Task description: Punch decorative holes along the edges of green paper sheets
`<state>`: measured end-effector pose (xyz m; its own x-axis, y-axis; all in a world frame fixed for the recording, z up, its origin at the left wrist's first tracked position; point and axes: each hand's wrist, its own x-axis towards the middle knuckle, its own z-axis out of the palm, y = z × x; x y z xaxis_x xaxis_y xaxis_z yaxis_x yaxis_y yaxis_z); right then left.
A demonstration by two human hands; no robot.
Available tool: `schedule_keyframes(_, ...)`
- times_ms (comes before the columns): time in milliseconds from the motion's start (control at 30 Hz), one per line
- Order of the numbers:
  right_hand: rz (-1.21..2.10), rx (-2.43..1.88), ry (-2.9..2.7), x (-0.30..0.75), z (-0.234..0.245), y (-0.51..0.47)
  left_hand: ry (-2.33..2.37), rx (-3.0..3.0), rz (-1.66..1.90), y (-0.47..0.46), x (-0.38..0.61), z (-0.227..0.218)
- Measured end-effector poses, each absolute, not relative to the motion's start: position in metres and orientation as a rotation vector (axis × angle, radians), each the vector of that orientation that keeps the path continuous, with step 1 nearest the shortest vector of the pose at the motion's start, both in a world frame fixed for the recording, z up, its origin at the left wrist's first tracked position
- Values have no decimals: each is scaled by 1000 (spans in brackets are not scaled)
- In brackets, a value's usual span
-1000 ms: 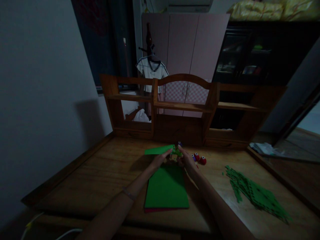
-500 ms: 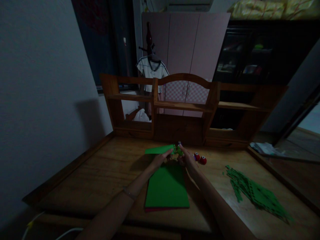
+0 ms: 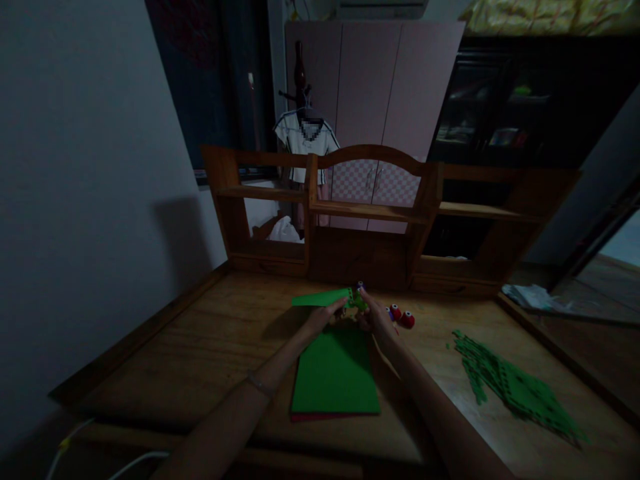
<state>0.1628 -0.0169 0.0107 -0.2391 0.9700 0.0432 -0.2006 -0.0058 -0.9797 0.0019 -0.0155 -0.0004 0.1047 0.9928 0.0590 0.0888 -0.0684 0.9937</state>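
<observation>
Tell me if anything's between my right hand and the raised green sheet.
Yes: a small light-green piece at the right hand, beside the right end of the raised green sheet. Nothing else visible stands between them; the red pieces lie off to the right.

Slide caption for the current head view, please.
Left hand holding a green sheet, right hand a small green piece, beyond a green stack on a wooden desk; green scraps at right.

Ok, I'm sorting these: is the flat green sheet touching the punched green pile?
Apart: the head view shows a gap of tabletop between the flat green sheet and the punched green pile.
</observation>
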Motion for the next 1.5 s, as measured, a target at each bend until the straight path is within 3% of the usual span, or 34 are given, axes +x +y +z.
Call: schedule_keyframes(1500,1492,-844,-1243,161,6,-16,1270,1468,1246,-23,8,10)
